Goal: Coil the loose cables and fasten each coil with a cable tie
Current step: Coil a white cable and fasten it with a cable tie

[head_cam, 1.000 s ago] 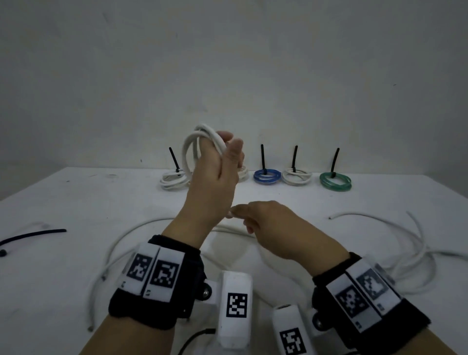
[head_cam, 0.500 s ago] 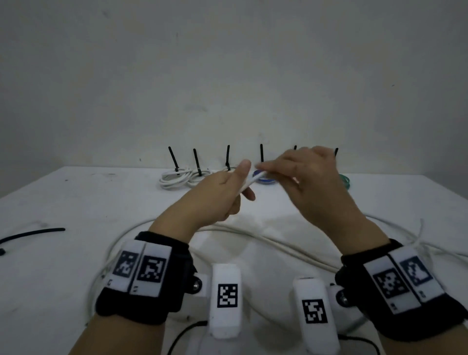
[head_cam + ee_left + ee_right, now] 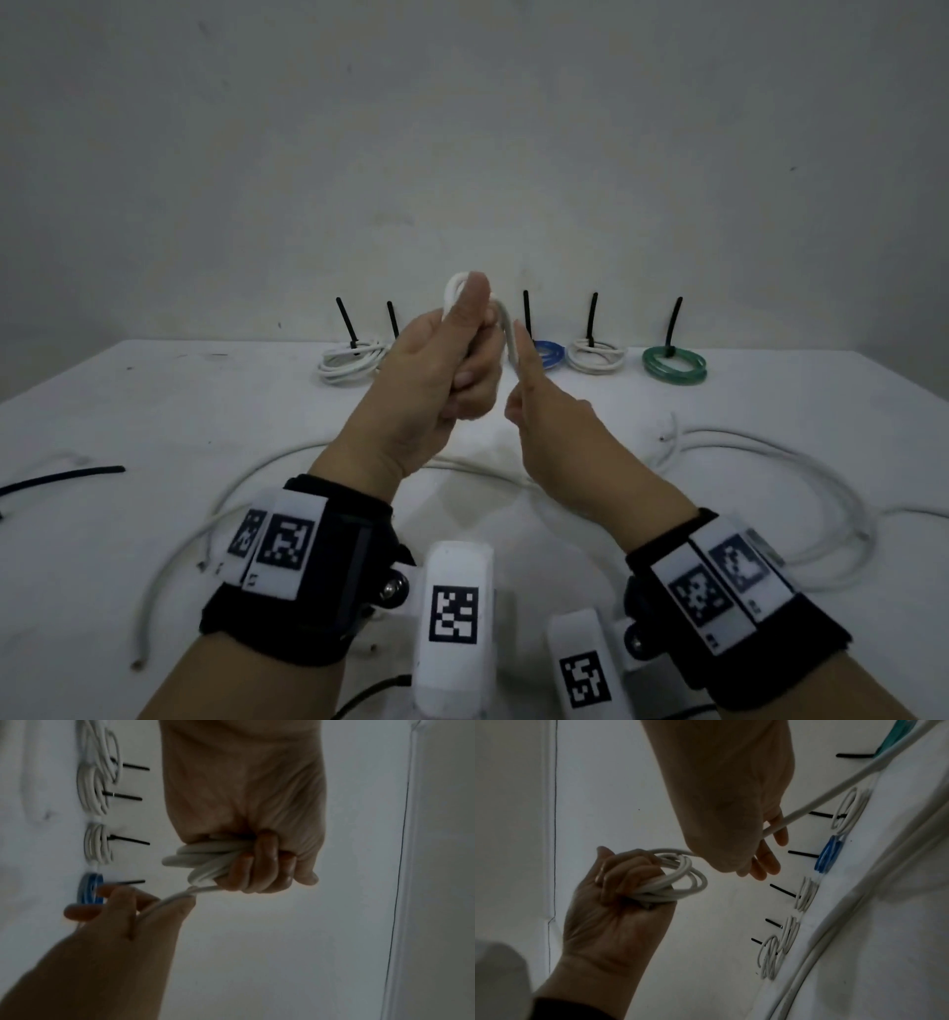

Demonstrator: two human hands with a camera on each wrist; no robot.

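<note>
My left hand [image 3: 457, 360] is raised over the table, fingers curled round a small coil of white cable [image 3: 454, 293], thumb upright against it. The left wrist view shows the coil's loops [image 3: 203, 858] bunched inside that fist. Just to its right, my right hand [image 3: 526, 380] pinches the cable's free run [image 3: 511, 339] between thumb and fingers. The same run [image 3: 816, 801] slides through those fingers in the right wrist view and trails off to the table. The coil [image 3: 680, 880] sits in the left palm there.
Along the table's back edge lie tied coils with black ties upright: white [image 3: 349, 360], blue [image 3: 548, 354], white [image 3: 595, 355], green [image 3: 674, 364]. Loose white cables sprawl at right [image 3: 801, 462] and left [image 3: 169, 555]. A black cable tie [image 3: 67, 475] lies far left.
The left hand has turned upright again with the coil. The right hand, above the coil half a second ago, has dropped to the coil's right side while leading the cable round.
</note>
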